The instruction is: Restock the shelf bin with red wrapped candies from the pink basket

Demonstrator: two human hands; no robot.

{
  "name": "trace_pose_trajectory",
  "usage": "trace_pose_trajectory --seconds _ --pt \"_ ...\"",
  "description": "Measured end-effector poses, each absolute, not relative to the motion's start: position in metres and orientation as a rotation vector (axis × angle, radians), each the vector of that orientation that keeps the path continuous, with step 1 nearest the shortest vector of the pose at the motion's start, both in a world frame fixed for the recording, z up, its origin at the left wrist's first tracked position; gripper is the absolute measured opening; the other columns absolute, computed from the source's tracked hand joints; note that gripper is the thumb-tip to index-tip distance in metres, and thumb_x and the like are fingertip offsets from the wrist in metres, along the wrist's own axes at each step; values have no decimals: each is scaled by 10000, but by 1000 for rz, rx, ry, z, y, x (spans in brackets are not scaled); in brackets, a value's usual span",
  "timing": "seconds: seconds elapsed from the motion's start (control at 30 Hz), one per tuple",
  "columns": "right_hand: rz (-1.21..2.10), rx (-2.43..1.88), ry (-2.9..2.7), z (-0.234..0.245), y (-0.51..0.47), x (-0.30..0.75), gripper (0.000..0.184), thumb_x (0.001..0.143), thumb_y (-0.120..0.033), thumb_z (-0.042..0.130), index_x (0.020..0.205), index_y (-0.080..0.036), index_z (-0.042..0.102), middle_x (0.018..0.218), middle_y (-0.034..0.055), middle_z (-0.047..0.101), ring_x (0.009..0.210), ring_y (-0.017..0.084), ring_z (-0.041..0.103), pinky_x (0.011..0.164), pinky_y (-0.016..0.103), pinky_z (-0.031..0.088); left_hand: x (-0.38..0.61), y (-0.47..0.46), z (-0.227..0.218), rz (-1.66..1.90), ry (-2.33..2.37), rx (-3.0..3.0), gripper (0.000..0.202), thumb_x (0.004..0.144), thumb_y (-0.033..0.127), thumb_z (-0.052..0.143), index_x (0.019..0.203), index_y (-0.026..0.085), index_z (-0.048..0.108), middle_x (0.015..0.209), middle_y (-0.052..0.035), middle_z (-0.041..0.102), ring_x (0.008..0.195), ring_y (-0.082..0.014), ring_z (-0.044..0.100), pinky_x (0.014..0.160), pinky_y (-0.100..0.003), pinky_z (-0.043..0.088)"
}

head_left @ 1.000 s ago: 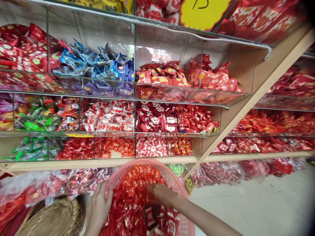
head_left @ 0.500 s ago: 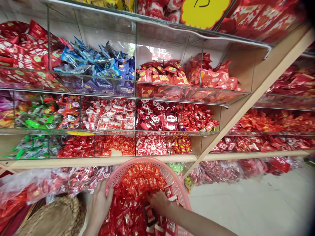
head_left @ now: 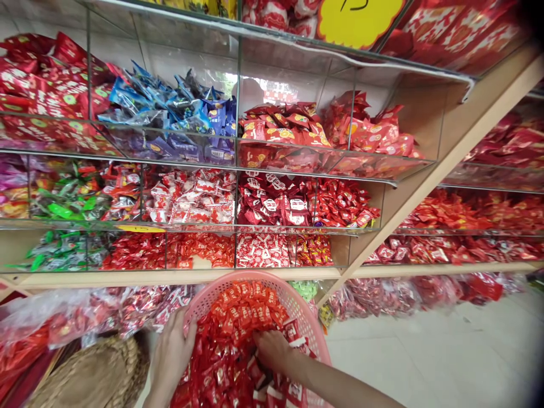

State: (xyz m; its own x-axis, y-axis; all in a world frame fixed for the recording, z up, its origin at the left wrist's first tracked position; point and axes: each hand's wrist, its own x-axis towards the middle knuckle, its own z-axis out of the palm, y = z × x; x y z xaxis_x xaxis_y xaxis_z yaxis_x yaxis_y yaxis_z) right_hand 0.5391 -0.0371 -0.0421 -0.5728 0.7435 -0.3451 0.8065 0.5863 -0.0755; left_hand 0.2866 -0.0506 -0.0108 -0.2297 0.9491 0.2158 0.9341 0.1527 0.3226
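A pink perforated plastic basket is full of wrapped candies. Bright orange-red packets fill its far side, and darker red candies cover the left and near parts. On the left rim, my left hand is closed, with its thumb inside and its fingers along the outer wall. My right hand is down among the candies near the basket's middle, its fingers curled. Their tips are buried, so anything they hold is hidden. Some red-and-white packets lie beside my right wrist.
Ahead stand glass-fronted shelves with a wooden ledge, their compartments holding candies in many colours. Plastic bags of candy lie below them. A woven straw basket stands at the lower left. To the right is pale tiled floor.
My right hand has turned and shifted slightly among the candies, and a few packets near it have moved. My left hand stays on the rim. The view has shifted a little.
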Motion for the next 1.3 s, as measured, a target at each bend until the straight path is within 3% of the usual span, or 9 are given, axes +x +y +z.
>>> trace_pose_trajectory --seconds 0.17,0.33,0.67,0.9,1.07,1.3 --pt "-303 1364 2516 -45 -41 533 200 774 -140 566 959 -130 640 870 119 701 814 249 677 675 314 543 286 -50 -11 694 2306 1942 415 881 406 326 1183 184 504 1165 -88 600 984 -221 612 836 -344 479" --pt "-272 1320 2596 -46 -46 533 259 778 -153 580 1035 -145 607 919 112 697 845 252 673 700 323 549 286 -51 -11 709 2302 1932 415 884 406 322 1183 181 501 1167 -94 597 996 -225 605 844 -346 470" --pt "-160 1034 2631 -55 -46 524 219 764 -73 573 976 -118 605 832 103 690 752 220 679 586 284 546 286 -51 -11 753 2272 1957 404 882 395 329 1194 199 495 1156 -81 599 1006 -217 605 865 -341 469" --pt "-289 1280 2544 -55 -48 519 249 765 -111 578 1013 -123 602 833 125 692 787 251 674 631 339 546 289 -53 -5 710 2326 1942 400 878 369 337 1171 170 523 1141 -102 615 973 -225 618 825 -339 481" --pt "-298 1295 2659 -55 -51 522 234 761 -131 580 986 -141 645 1002 159 664 944 270 633 707 361 542 289 -53 -4 679 2326 1930 399 885 367 332 1188 178 510 1154 -101 607 965 -222 621 814 -337 482" --pt "-565 1255 2578 -54 -46 521 224 754 -189 566 946 -145 670 997 128 679 880 249 662 751 339 536 290 -53 -4 697 2320 1948 407 884 358 339 1221 186 492 1173 -104 596 942 -227 627 794 -343 489"
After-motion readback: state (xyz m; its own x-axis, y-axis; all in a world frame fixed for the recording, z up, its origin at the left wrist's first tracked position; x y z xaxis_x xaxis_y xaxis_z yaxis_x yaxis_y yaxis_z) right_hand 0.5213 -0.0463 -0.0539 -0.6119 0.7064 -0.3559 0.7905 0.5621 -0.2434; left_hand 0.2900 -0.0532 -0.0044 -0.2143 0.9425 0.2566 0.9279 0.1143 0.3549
